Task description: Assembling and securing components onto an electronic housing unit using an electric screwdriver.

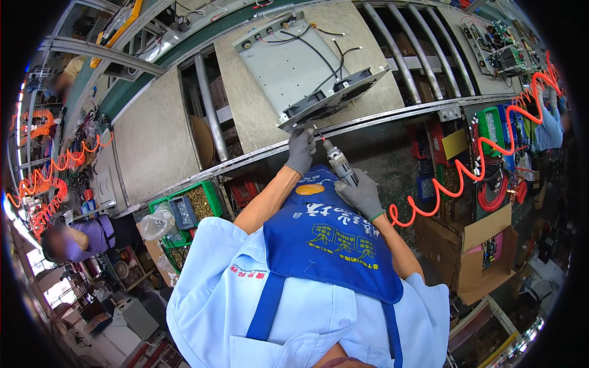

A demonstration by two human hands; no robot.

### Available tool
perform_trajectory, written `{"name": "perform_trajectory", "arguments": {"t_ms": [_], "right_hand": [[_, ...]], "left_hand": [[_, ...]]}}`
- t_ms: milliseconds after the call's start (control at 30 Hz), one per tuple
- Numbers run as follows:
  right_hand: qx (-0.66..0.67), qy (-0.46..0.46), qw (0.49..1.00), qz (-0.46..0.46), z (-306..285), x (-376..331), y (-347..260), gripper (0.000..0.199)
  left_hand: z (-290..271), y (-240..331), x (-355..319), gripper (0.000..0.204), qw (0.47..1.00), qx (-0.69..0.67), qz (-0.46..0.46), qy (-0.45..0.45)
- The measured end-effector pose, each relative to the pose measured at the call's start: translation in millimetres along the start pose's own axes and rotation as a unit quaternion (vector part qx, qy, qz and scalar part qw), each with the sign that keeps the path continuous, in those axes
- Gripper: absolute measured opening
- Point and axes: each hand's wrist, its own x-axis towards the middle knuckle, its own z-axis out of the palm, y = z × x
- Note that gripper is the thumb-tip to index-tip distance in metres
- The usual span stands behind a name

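My right hand (361, 192), in a grey glove, is wrapped round a silver power screwdriver (341, 164). Its thin bit slants up and left toward the near edge of a metal chassis. My left hand (300, 152), also gloved in grey, has its fingers bent together at the chassis's near left corner, close to the bit's tip. Whatever those fingers pinch is too small to make out. The grey chassis (279, 70) lies on a board, with black cables (319, 52) loose over it. Black fans (307, 102) line its near upright panel (334, 101).
Metal rollers (417, 55) flank the wooden board (242, 116). A coiled orange hose (438, 193) stretches along the right. Green bins (205, 199) of small parts stand left, an open cardboard box (488, 257) right. Another person (92, 239) in purple is at far left.
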Motion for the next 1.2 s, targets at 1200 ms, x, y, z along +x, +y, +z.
{"name": "perform_trajectory", "arguments": {"t_ms": [1200], "right_hand": [[-0.02, -0.059, 0.998, 0.013, 7.0, 21.5, -20.9, 0.047]], "left_hand": [[-34.7, 57.9, -60.5, 0.027, 0.864, 0.428, 0.257, 0.061]]}}
